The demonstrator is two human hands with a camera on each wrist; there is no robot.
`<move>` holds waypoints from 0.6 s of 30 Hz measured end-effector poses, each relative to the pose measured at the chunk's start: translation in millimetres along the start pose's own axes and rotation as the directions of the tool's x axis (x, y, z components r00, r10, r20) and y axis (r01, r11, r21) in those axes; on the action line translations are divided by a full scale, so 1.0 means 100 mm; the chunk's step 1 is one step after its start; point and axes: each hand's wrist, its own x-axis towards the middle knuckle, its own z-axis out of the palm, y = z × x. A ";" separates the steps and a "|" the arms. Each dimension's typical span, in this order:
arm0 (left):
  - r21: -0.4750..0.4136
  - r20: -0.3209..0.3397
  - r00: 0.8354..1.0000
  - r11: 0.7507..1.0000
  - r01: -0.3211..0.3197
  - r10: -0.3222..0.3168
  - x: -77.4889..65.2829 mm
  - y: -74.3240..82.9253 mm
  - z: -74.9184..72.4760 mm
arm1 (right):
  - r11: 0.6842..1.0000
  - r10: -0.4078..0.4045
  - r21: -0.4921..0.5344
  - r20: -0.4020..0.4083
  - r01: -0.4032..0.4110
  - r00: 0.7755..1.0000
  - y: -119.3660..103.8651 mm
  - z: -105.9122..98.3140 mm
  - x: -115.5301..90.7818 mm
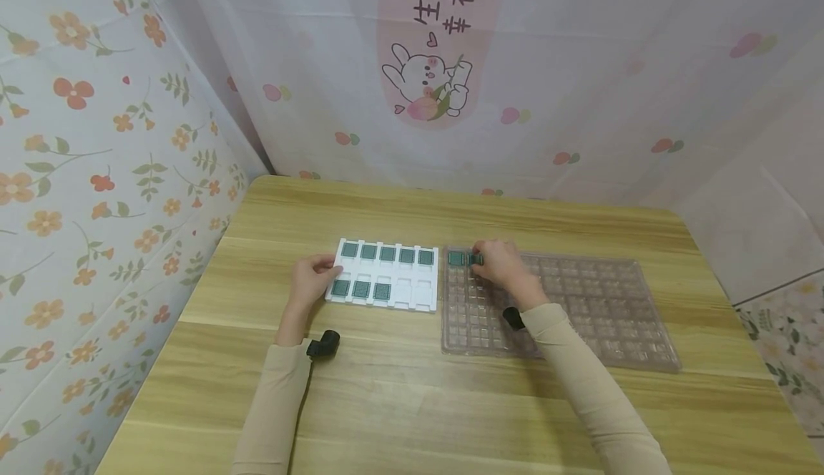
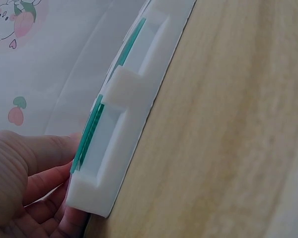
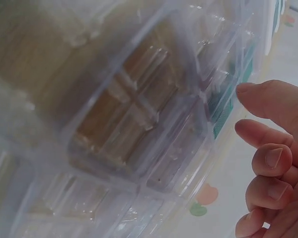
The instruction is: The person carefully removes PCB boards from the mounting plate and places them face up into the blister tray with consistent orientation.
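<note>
On the table lies a white tray (image 1: 404, 272) with green square chips (image 1: 388, 254) in its top row and in the left part of its bottom row; two bottom-right pockets hold nothing. My left hand (image 1: 310, 280) grips that tray's left edge between thumb and fingers, as the left wrist view (image 2: 44, 178) also shows. Beside it sits a clear plastic tray (image 1: 599, 310) with many pockets. A green chip (image 1: 456, 258) fills its top-left pocket. At the neighbouring chip (image 3: 221, 111) is my right hand (image 1: 505, 266), thumb and index fingertips apart, right by its edge.
Black wrist cameras (image 1: 325, 345) are strapped to both sleeves. A printed curtain (image 1: 547, 89) hangs behind the wooden table (image 1: 399, 403), and a floral cloth (image 1: 84, 196) hangs at the left. The two trays stand nearly edge to edge.
</note>
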 end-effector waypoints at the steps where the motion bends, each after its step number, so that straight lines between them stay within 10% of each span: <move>1: 0.000 -0.001 1.000 1.000 0.001 -0.001 0.00 0.00 0.00 | 1.000 0.001 0.010 -0.001 -0.001 1.000 0.00 0.00 0.00; 18: -0.015 -0.006 1.000 1.000 -0.007 0.007 0.00 -0.02 0.01 | 0.994 0.036 0.104 0.016 -0.037 0.999 -0.14 -0.03 -0.05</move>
